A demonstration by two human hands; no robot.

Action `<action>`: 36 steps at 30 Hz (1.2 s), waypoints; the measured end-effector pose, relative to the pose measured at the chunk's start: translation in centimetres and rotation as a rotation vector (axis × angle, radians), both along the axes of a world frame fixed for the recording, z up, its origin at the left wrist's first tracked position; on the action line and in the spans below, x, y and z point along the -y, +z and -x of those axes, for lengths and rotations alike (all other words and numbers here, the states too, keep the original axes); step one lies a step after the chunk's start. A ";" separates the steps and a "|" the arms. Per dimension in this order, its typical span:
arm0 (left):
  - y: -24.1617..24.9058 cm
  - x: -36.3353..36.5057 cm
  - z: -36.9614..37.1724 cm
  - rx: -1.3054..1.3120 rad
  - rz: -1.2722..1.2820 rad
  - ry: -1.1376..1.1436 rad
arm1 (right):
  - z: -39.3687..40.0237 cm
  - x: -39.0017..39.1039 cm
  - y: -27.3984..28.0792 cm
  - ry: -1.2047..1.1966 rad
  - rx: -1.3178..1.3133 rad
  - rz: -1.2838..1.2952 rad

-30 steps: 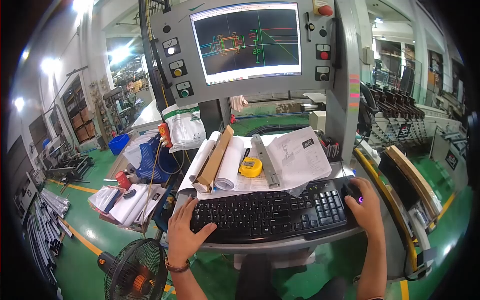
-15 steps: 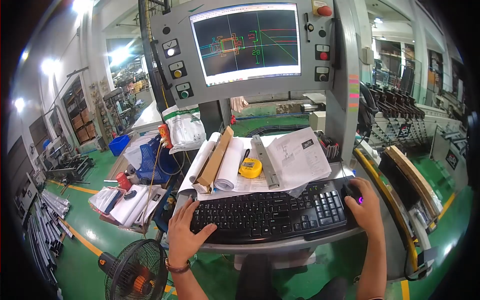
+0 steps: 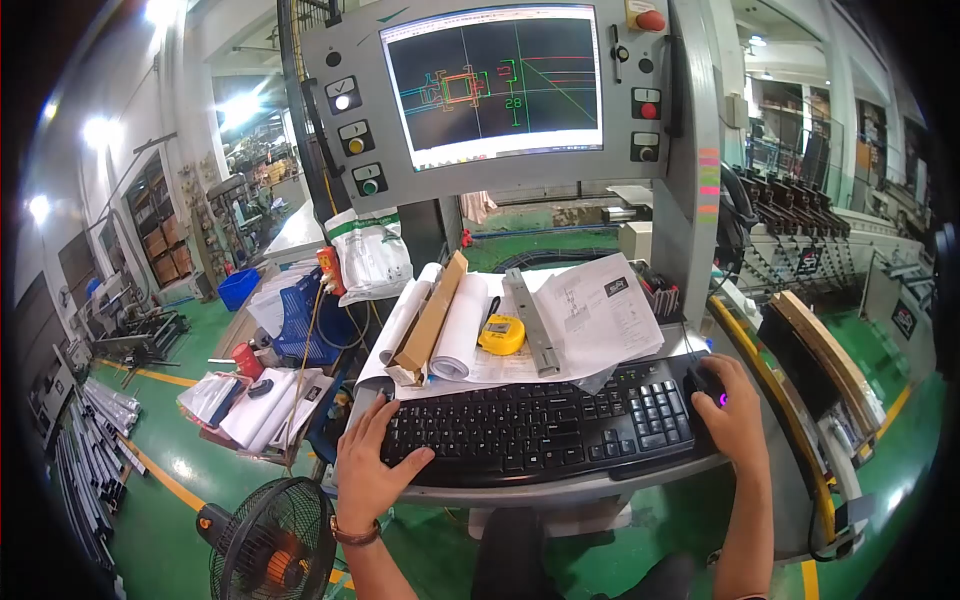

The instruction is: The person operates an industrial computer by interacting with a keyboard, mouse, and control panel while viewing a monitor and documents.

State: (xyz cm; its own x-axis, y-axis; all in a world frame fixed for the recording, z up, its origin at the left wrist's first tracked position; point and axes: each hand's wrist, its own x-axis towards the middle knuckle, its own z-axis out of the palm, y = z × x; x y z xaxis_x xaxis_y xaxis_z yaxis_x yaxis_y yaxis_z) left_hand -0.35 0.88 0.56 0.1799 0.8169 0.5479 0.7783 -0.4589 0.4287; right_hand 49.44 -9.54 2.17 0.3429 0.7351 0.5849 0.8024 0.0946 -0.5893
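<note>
My left hand [image 3: 372, 462] rests at the left end of the black keyboard [image 3: 530, 432], thumb spread apart from the fingers and nothing held. At the keyboard's right end, my right hand [image 3: 735, 412] is wrapped over a black computer mouse [image 3: 705, 380] with a small purple light; the hand covers much of it. Behind the keys lie paper drawings [image 3: 605, 320], a yellow tape measure [image 3: 502, 335], a grey metal strip [image 3: 533, 325] and a long cardboard piece [image 3: 432, 315] beside rolled paper [image 3: 462, 335]. Above, a monitor [image 3: 490, 85] displays coloured line work marked 28.
Round buttons line the grey control panel [image 3: 440, 185], with a red knob [image 3: 649, 21] at top right. A fan [image 3: 272, 545] stands at lower left. Papers and a blue basket [image 3: 305, 325] sit on the left. A yellow-edged rail [image 3: 765, 375] runs along the right.
</note>
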 end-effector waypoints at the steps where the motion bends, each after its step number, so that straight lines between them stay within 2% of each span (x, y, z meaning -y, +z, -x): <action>1: 0.0 0.0 0.0 0.002 0.001 -0.004 | 0.0 0.0 0.0 0.002 -0.004 0.002; 30: 0.3 0.2 0.5 0.084 0.044 -0.093 | 0.1 0.0 0.1 0.011 -0.010 0.005; 36: 0.3 0.3 0.3 0.083 0.044 -0.074 | -0.1 -0.1 -0.1 -0.035 -0.117 0.064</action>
